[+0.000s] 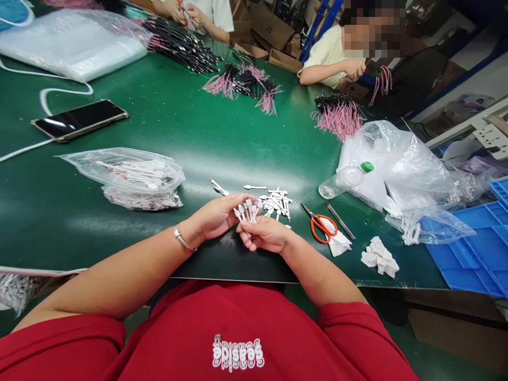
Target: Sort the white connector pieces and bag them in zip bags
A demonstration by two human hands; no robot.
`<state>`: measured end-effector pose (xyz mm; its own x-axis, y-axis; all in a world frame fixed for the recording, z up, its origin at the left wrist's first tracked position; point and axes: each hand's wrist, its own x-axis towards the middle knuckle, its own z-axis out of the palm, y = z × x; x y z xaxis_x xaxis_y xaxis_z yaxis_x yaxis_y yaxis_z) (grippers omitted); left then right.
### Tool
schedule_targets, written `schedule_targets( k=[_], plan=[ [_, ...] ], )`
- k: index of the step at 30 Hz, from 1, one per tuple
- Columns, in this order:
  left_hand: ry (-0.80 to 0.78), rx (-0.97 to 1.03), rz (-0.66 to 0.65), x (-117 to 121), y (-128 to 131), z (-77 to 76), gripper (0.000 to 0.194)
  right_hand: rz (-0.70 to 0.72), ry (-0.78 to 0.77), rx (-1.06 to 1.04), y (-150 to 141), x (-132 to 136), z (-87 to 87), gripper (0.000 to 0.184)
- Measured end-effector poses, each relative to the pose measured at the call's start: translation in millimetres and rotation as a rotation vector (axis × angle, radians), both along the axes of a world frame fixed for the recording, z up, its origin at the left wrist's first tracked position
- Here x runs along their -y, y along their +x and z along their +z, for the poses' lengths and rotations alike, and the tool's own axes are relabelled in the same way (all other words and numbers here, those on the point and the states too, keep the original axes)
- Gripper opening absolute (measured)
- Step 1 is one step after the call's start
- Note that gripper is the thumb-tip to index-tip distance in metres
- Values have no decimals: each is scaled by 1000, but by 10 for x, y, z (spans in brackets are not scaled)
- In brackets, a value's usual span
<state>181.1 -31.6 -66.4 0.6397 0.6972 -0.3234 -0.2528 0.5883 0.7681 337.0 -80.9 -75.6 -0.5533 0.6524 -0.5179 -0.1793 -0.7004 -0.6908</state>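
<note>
Close to the table's front edge, my right hand (268, 233) is closed round a small bunch of short white connector leads (246, 211), its thumb pressed on them. My left hand (216, 217) meets the bunch from the other side, thumb and fingers closed on the leads' upper part; some fingertips are hidden. The leads fan out with their white plug ends up. Just beyond my hands lies a loose pile of similar white leads (278, 201), and a few more leads (219, 187) rest left of it.
Orange-handled scissors (323, 227), tweezers-like metal strip (340, 220), crumpled tissue (380, 256) and a clear bottle (345, 180) lie to the right, near plastic bags (392, 159) and blue trays (472, 246). Left are a filled bag (138, 174) and phone (79, 120). Two people handle wires across the table (166, 121).
</note>
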Motion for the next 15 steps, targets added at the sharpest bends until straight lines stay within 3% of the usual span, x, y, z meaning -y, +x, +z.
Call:
schedule_targets(
  k=[2,4,6,8,11,15],
  plan=[
    [316,-148,47,28,-19,30,38,-20,49,28,10,-5,-13,43],
    [816,-343,49,98,-62,102,43,-32,115,119,39,-11,-18,44],
    [1336,-521,-74,205,-105,172,47,-1,218,293,76,-13,-19,41],
    [1661,-692,-259,315,-127,201,48,97,325,481,106,-3,-9,40],
    [1840,-949,-372,409,-126,174,45,280,404,619,111,34,42,46],
    [1927,-1121,-340,437,-150,162,34,348,452,567,37,87,135,54]
  ],
)
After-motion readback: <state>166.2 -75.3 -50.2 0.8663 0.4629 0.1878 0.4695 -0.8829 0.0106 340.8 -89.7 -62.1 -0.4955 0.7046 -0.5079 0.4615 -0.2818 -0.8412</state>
